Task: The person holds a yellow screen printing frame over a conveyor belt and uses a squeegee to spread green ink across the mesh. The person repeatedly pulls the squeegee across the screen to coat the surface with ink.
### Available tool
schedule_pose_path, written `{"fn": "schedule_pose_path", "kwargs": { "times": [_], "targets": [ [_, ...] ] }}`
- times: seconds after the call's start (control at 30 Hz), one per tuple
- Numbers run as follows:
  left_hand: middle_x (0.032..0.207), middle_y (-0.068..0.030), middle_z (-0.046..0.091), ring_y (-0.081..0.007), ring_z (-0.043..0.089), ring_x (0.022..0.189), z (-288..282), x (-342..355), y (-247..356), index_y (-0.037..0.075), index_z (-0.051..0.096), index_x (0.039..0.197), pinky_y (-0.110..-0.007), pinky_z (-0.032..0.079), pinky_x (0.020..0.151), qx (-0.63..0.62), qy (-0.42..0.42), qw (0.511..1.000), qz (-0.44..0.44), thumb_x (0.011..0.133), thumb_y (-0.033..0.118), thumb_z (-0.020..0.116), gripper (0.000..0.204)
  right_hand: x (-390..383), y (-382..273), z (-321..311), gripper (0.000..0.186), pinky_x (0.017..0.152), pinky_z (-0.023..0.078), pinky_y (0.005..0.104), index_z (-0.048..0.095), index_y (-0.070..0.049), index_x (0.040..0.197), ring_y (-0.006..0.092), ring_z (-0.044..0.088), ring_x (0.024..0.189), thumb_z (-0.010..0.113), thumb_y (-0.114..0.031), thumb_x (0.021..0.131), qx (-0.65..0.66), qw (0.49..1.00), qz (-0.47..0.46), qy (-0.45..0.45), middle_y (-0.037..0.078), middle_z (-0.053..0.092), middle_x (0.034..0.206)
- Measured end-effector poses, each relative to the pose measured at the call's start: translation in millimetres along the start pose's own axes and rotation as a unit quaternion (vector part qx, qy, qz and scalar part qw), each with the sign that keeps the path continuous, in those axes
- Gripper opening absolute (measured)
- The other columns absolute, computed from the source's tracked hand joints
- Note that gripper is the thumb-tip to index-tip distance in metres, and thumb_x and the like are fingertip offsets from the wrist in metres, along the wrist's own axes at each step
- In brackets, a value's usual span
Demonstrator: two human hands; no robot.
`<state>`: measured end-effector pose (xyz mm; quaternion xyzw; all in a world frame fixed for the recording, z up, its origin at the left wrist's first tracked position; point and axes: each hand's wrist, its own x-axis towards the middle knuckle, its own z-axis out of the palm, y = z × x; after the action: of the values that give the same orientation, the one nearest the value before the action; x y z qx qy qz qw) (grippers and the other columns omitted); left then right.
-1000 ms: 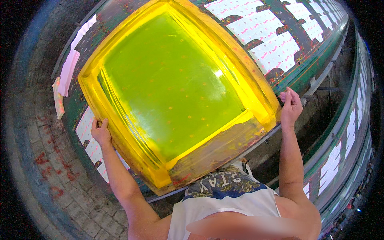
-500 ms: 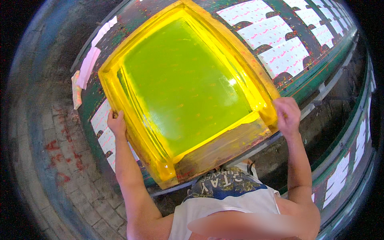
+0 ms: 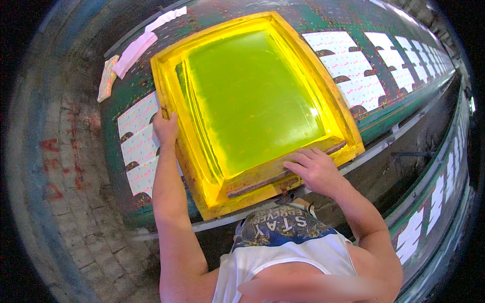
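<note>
Screen frame [image 3: 252, 101] flat on tabletop [image 3: 384, 129] over printed panels [image 3: 139, 136]. Left hand [image 3: 165, 129] clamped on frame's left edge. Right hand [image 3: 314, 169] open, fingers spread on squeegee [image 3: 273, 177] at near edge. Step looks like settling frame; next needs firm squeegee grip.

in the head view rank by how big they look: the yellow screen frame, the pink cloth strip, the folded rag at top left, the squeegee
1. yellow screen frame
2. squeegee, partly under the right hand
3. pink cloth strip
4. folded rag
The strip and rag look close in size, so their order is unsure.
</note>
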<state>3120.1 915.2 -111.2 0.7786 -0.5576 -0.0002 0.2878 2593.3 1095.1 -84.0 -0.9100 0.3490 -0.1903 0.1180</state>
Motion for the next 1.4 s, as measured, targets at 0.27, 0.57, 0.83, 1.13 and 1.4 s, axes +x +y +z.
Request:
{"fn": "schedule_pose_path", "kwargs": {
  "times": [0.27, 0.57, 0.83, 1.13, 1.4],
  "targets": [
    [0.122, -0.0249, 0.075, -0.0437, 0.067, 0.122, 1, -7, 12, -0.002, 0.072, 0.127, -0.053, 0.053, 0.107, 0.083, 0.042, 0.996, 0.017, 0.088, 0.033, 0.081, 0.053, 46, -17, -11, 0.038, 0.089, 0.062, 0.0491, 0.077, -0.016, 0.124, 0.0337, 0.076, 0.104, 0.075, -0.011, 0.086, -0.043, 0.975, 0.057, -0.210, 0.010, 0.076, 0.108],
    [0.116, -0.0220, 0.077, -0.0436, 0.067, 0.116, 7, -5, 6, -0.001, 0.075, 0.122, -0.056, 0.053, 0.102, 0.069, 0.092, 0.993, 0.035, 0.093, 0.038, 0.078, 0.048, 26, -46, 23, 0.047, 0.098, 0.059, 0.0476, 0.075, -0.014, 0.128, 0.0333, 0.072, 0.115, 0.070, -0.003, 0.082, -0.040, 0.997, 0.026, -0.067, 0.008, 0.075, 0.125],
    [0.116, -0.0218, 0.076, -0.0432, 0.066, 0.117, 7, -4, 4, -0.001, 0.076, 0.123, -0.056, 0.053, 0.102, 0.088, 0.098, 0.991, 0.035, 0.100, 0.040, 0.072, 0.047, 133, 9, 47, 0.047, 0.092, 0.059, 0.0489, 0.075, -0.015, 0.127, 0.0352, 0.074, 0.106, 0.071, -0.003, 0.082, -0.092, 0.994, 0.052, -0.033, 0.011, 0.075, 0.114],
    [0.120, -0.0239, 0.075, -0.0438, 0.065, 0.120, 2, -6, 7, -0.005, 0.074, 0.129, -0.054, 0.051, 0.107, 0.121, 0.094, 0.988, 0.037, 0.101, 0.034, 0.073, 0.048, 321, 134, 44, 0.046, 0.093, 0.063, 0.0520, 0.074, -0.018, 0.131, 0.0361, 0.076, 0.110, 0.071, -0.003, 0.088, -0.135, 0.984, 0.084, -0.075, 0.013, 0.076, 0.113],
    [0.118, -0.0248, 0.075, -0.0438, 0.065, 0.117, 0, -10, 14, -0.008, 0.073, 0.128, -0.055, 0.050, 0.109, 0.133, 0.103, 0.985, 0.025, 0.101, 0.028, 0.076, 0.045, 448, 234, 51, 0.048, 0.096, 0.063, 0.0538, 0.072, -0.018, 0.136, 0.0379, 0.076, 0.116, 0.068, -0.006, 0.090, -0.169, 0.984, 0.037, -0.048, 0.015, 0.077, 0.124]
  ]
}}
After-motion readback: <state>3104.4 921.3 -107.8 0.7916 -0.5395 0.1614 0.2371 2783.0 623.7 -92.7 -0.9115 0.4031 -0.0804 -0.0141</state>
